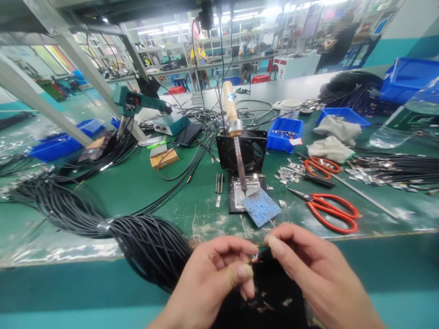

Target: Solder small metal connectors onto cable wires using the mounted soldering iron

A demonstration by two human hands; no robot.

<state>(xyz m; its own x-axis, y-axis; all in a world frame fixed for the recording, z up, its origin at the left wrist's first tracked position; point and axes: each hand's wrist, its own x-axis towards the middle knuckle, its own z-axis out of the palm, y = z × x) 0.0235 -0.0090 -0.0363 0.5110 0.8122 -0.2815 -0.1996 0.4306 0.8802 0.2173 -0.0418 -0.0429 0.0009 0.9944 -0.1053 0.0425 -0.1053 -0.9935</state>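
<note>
My left hand [222, 272] is closed with its thumb against its fingers, and small coloured wire ends [254, 258] show at its fingertips. Beside it, my right hand [302, 260] pinches thumb and forefinger together on something too small to make out. A thick bundle of black cables [147, 242] hangs over the bench edge next to my left hand. Just above the hands, a blue sponge [261, 207] lies against a metal tray on a black base. A soldering iron [230, 109] with a wooden handle leans over a black fan, its tip down near the tray.
Red-handled scissors [334, 212] and a second pair [320, 168] lie to the right, near loose metal connectors [291, 172]. Behind are a blue bin [284, 134], white gloves [331, 149] and a plastic bottle [398, 123]. People are in the background.
</note>
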